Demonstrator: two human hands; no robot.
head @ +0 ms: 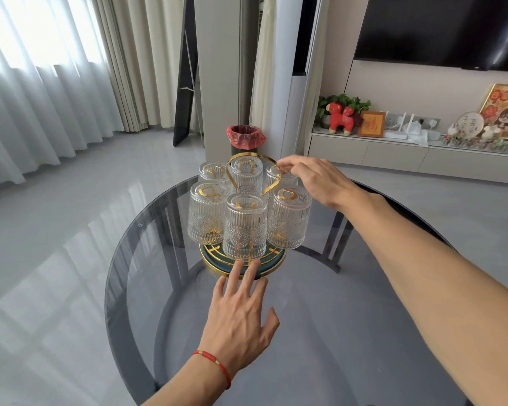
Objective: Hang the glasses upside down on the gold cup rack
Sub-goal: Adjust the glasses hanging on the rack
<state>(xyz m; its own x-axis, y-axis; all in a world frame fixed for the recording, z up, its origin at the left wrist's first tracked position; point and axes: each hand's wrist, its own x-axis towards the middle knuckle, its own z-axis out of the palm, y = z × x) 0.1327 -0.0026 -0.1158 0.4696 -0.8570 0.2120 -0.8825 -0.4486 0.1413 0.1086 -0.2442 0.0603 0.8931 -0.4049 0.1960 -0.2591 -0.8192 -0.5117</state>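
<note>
At the bottom centre of the frame, the left hand (237,315) is lying flat on the glass worktop (349,332), its grip wide and empty, fingertips reaching the rim of the gold cup rack (242,266). Above it, six glasses (245,227) are hanging upside down on the rack. Further up, right of centre, the right hand (317,178) is pinching the rack's gold loop handle (248,156) in a narrow grip.

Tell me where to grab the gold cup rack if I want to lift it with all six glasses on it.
Probably by the gold loop handle at the top of the gold cup rack, coming straight down from above. It rises clear over the ring of inverted glasses, which block the sides. The right hand already pinches it on the right side; the left hand reaches toward the base.
</note>
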